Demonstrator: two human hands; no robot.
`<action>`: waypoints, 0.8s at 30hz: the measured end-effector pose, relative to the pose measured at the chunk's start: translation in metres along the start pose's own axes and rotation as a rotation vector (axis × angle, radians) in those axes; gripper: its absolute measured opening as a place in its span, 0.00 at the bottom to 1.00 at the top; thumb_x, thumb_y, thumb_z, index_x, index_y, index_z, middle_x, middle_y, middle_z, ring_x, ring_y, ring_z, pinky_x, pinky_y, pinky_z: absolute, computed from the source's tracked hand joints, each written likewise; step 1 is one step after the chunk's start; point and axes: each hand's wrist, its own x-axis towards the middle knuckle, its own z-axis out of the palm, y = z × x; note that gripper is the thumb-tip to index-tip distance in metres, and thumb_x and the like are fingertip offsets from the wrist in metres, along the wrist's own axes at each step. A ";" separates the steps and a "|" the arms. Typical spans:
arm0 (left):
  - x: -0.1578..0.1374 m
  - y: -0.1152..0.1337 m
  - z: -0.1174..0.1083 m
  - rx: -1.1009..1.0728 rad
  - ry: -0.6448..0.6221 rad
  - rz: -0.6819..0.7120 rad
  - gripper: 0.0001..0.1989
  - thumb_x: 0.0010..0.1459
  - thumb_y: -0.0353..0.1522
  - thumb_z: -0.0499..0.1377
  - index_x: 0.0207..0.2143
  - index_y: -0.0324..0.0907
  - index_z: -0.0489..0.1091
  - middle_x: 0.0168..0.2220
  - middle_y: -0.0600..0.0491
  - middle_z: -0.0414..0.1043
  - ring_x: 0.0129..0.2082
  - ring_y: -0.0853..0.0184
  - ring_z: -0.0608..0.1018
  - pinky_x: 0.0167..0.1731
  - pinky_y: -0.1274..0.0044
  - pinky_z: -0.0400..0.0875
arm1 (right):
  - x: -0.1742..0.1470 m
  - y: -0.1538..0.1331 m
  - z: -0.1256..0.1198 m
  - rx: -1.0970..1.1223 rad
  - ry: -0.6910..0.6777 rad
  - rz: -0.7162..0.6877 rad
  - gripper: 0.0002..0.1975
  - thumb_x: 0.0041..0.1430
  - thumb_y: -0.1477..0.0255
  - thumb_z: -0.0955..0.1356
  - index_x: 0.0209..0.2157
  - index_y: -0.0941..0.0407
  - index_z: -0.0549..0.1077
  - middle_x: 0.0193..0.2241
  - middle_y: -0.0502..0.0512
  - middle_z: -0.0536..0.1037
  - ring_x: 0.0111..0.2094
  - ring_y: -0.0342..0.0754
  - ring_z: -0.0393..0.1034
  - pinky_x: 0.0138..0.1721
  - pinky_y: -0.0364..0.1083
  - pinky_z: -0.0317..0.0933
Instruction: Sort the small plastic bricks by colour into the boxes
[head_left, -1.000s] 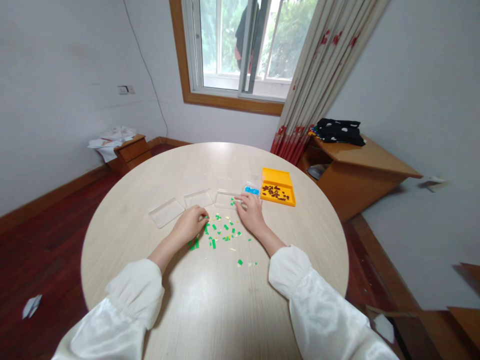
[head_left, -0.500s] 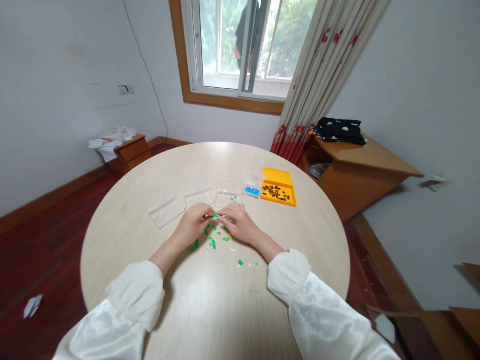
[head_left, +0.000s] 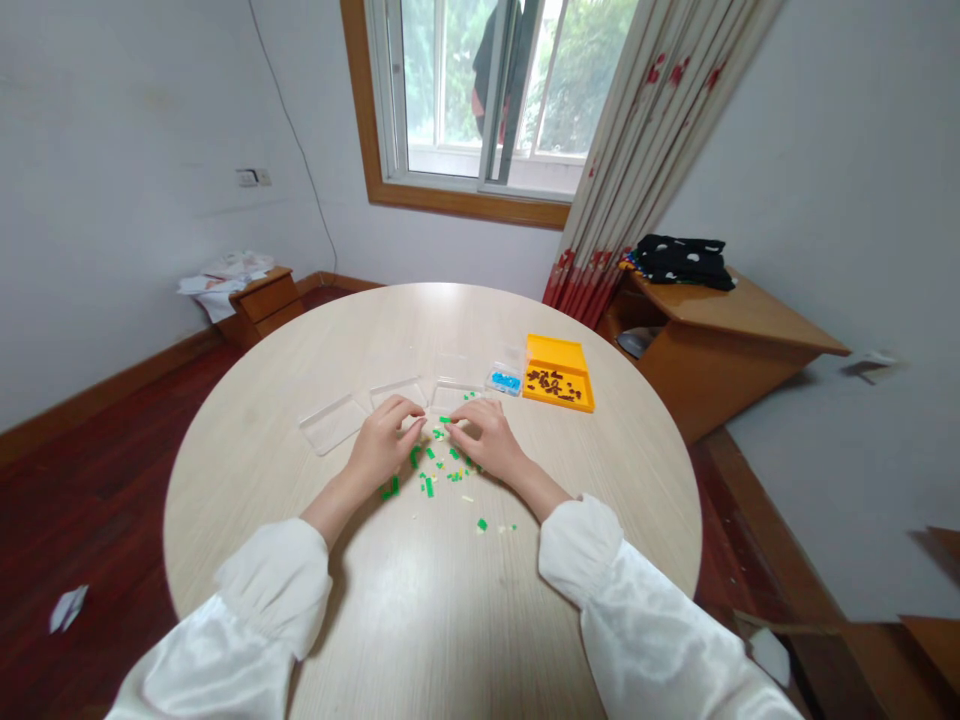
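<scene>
Near the middle of the round table, my right hand pinches a small green toy brick between thumb and fingers. My left hand is just left of it, its thumb and fingertips drawn close together; whether something tiny is between them I cannot make out. A gap separates the two hands. Below and between them lie several loose green bricks, mixed with small pale and yellow pieces. A green brick lies apart, nearer to me.
Beyond my hands stand clear plastic trays, one of them holding a few green pieces. A small clear box has blue pieces in it. Beside it, an open yellow case holds dark brown pieces. The table's round edge surrounds all this.
My hands were together over a green brick; now they have drawn slightly apart. The green brick stays at my right fingertips, and more loose pieces show between the hands.
</scene>
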 end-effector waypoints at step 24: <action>-0.002 -0.021 0.006 0.238 -0.364 -0.191 0.10 0.51 0.29 0.53 0.29 0.40 0.75 0.34 0.48 0.73 0.34 0.63 0.75 0.36 0.75 0.66 | 0.001 0.029 0.000 -0.167 0.196 0.260 0.08 0.57 0.67 0.65 0.31 0.54 0.75 0.33 0.55 0.78 0.39 0.52 0.67 0.44 0.52 0.53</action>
